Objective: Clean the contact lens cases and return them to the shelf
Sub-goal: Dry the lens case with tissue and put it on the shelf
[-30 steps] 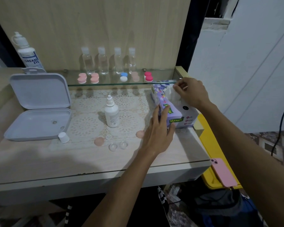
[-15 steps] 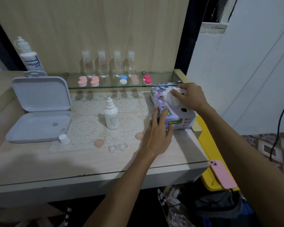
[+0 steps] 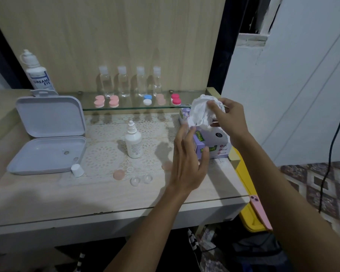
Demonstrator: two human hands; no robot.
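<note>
Head view, nearest first: my two forearms reach over the front edge of the desk (image 3: 47, 201).
Open case on the desk: two clear cups (image 3: 141, 180) lie side by side near the front edge, left of my left hand and apart from it; one peach cap (image 3: 119, 174) lies just left of them, another (image 3: 166, 165) shows at the edge of my left hand.
Left hand (image 3: 188, 161): my fingers are straight and spread, released, resting against the near side of the purple tissue box (image 3: 214, 144).
Right hand (image 3: 227, 118): my fingers pinch a crumpled white tissue (image 3: 201, 110) raised above the top of the box.
Middle of the desk: a small white dropper bottle (image 3: 133, 142) stands upright on the lace mat (image 3: 106, 154); its white cap (image 3: 77, 170) lies beside the open grey case (image 3: 47, 134) at left.
Glass shelf (image 3: 130, 108): closed lens cases in a row, two pink (image 3: 106, 101), one blue and white (image 3: 147, 99), one pale peach (image 3: 161, 99), one red (image 3: 175, 99), all well apart from both hands.
Farthest: four clear bottles (image 3: 130, 81) against the back panel, and a Dream Eye bottle (image 3: 37, 73) at far left.
</note>
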